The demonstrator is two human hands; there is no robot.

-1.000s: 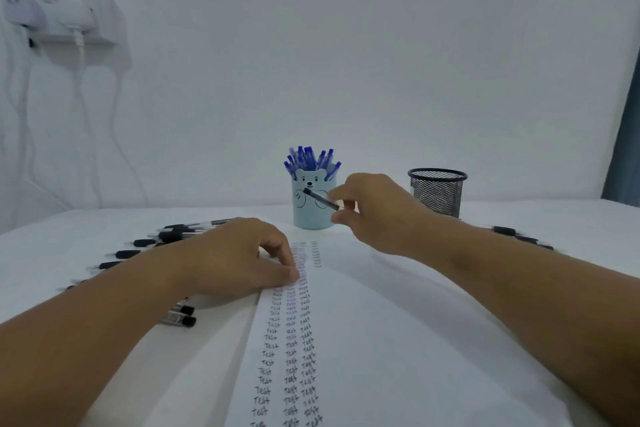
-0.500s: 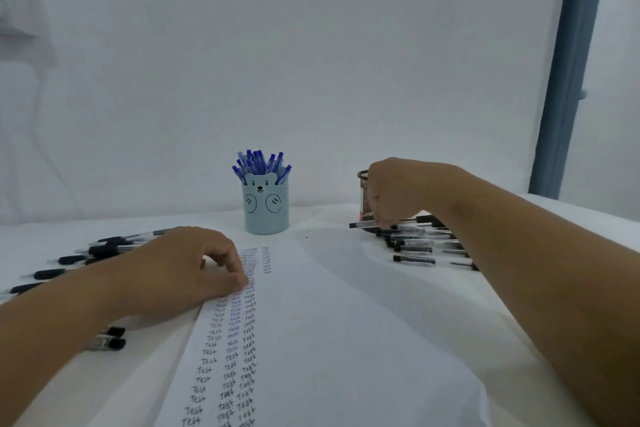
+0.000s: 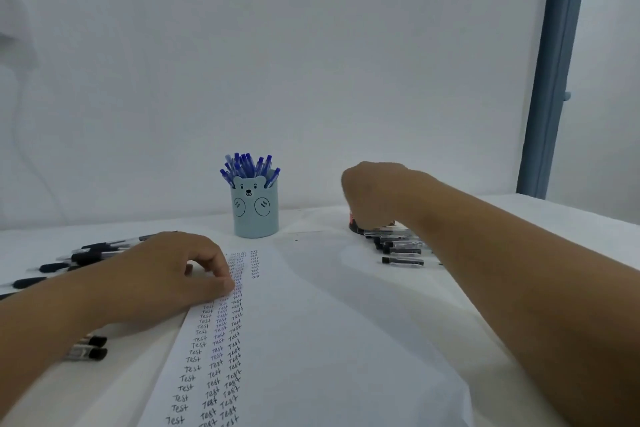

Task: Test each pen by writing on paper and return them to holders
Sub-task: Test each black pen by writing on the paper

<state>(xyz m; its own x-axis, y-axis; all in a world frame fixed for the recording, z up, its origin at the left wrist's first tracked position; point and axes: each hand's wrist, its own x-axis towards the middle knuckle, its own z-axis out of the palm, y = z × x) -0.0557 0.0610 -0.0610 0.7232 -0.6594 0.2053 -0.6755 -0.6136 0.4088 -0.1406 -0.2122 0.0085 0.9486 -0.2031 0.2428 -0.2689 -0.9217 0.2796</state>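
A white paper sheet (image 3: 332, 340) lies flat at the table's near edge, three columns of handwritten "Test" down its left side. A light-blue bear-faced holder (image 3: 255, 211) stands upright near the far edge, full of blue-capped pens (image 3: 247, 166). Black-capped pens lie in rows toward the left edge (image 3: 86, 255) and the right edge (image 3: 401, 248).

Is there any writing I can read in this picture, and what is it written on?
"Test": handwritten over and over in three columns down the paper, some in black ink and some in blue.
The topmost rows, by the left hand, are too small to read.
A red label low on the holder behind the right hand is too hidden to read.
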